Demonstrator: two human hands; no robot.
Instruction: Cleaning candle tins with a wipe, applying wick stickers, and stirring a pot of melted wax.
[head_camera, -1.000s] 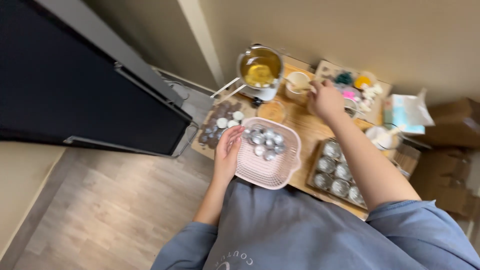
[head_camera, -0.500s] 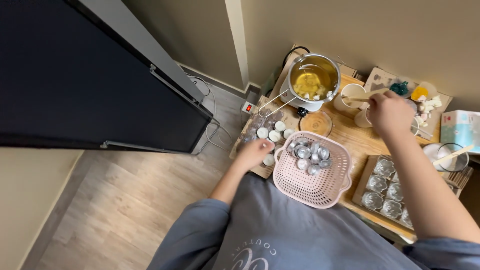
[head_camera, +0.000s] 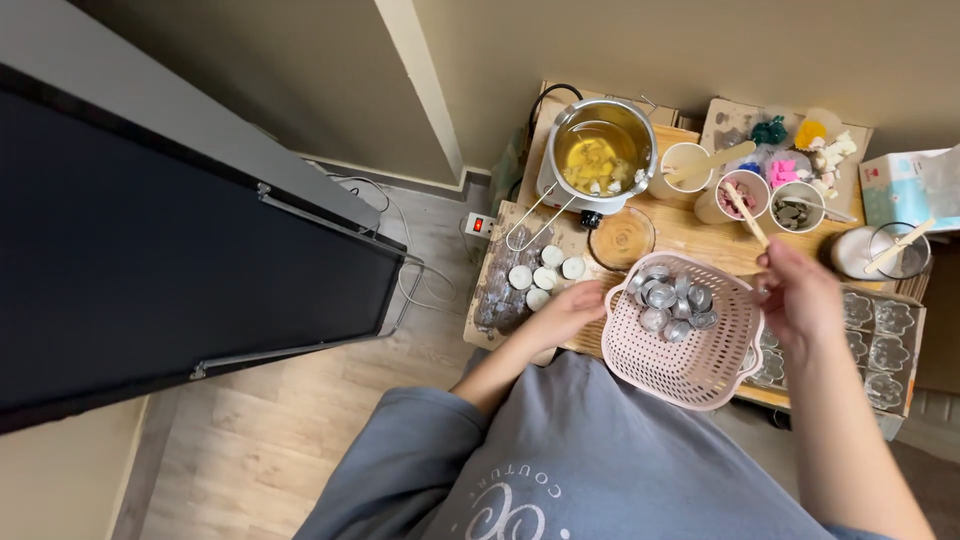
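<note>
My right hand (head_camera: 800, 295) is closed on a thin wooden stick (head_camera: 747, 217) whose far end reaches into a small cup of pink bits (head_camera: 738, 196). Below that hand sits a pink perforated basket (head_camera: 690, 375) holding several silver tealight cups (head_camera: 668, 300). My left hand (head_camera: 565, 315) lies palm down at the basket's left side, on a wooden board beside several white tealights (head_camera: 545, 277). Its fingers curl downward and hide whatever may be under them.
A steel pot of yellow melted wax (head_camera: 600, 150) stands at the back of the wooden table (head_camera: 690, 235), with two more cups (head_camera: 685, 165) (head_camera: 800, 205), a round coaster (head_camera: 620, 238), a glass jar (head_camera: 895, 250), a mould tray (head_camera: 885, 340) and a tissue box (head_camera: 900, 185). A large black panel (head_camera: 150, 260) fills the left.
My right hand has drawn back from the cups toward the basket, bringing the stick along. My left hand has shifted a little right along the board, toward the basket.
</note>
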